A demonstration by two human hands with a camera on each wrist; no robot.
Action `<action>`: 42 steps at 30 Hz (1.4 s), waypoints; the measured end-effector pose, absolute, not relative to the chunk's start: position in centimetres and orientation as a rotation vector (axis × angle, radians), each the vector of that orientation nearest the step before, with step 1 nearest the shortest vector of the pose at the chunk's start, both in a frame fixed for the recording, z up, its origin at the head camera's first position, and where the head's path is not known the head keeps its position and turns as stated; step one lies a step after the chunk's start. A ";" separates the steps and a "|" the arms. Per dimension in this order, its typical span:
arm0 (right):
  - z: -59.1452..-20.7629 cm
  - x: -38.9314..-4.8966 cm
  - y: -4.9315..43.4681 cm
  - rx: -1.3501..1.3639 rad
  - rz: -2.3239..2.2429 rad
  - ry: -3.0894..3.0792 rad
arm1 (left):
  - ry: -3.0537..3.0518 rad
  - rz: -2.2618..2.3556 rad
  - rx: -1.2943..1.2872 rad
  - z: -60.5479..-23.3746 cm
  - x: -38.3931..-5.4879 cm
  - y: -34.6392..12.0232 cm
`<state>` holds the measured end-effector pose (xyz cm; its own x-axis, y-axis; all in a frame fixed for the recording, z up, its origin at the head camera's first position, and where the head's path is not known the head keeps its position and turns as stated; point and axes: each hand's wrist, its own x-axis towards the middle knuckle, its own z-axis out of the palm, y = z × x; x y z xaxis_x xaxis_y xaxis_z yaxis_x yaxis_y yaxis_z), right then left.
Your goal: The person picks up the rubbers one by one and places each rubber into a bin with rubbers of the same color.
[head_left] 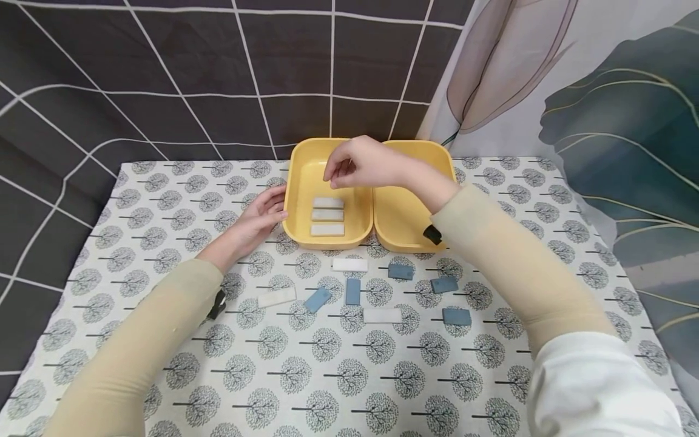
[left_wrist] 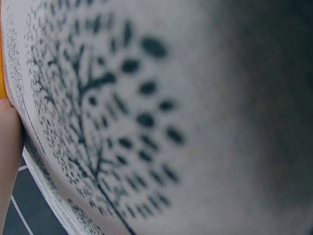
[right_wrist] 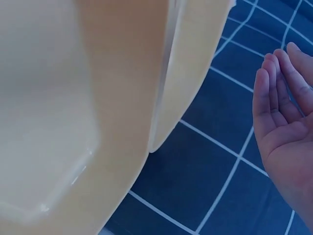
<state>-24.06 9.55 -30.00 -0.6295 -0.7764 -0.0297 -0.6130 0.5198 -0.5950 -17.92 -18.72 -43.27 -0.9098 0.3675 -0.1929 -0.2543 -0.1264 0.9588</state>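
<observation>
Two yellow trays stand side by side at the back of the table. My left hand (head_left: 256, 221) touches the outer side of the left tray (head_left: 306, 238), fingers along its wall and thumb at the rim. Three white rectangular blocks (head_left: 327, 215) lie in a column inside this tray. Above its back right part hovers my right hand (head_left: 363, 164), fingers loosely bent, thumb near the fingertips. In the right wrist view no object shows in that hand. The right tray (head_left: 406, 243) is partly hidden behind the right forearm.
In front of the trays lie several blue rectangular blocks (head_left: 352, 292) and three more white blocks (head_left: 382, 315), scattered on the tree-print tablecloth (head_left: 295, 382). A dark gridded cloth (head_left: 191, 60) hangs behind the table, and a patterned curtain (head_left: 617, 152) is at the right.
</observation>
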 end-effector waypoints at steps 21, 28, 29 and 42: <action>-32.2 -16.3 13.7 -1.233 -0.889 2.411 | 1.743 2.094 0.138 -43.3 -18.0 -18.8; -34.4 -14.5 14.8 -1.211 -0.920 2.383 | 1.730 2.106 0.136 -43.3 -18.0 -19.0; -34.7 -14.3 14.9 -1.209 -0.919 2.382 | 1.729 2.108 0.137 -43.3 -18.1 -19.0; -36.8 -11.8 15.8 -1.238 -0.958 2.306 | 1.729 2.119 0.151 -43.5 -18.3 -19.3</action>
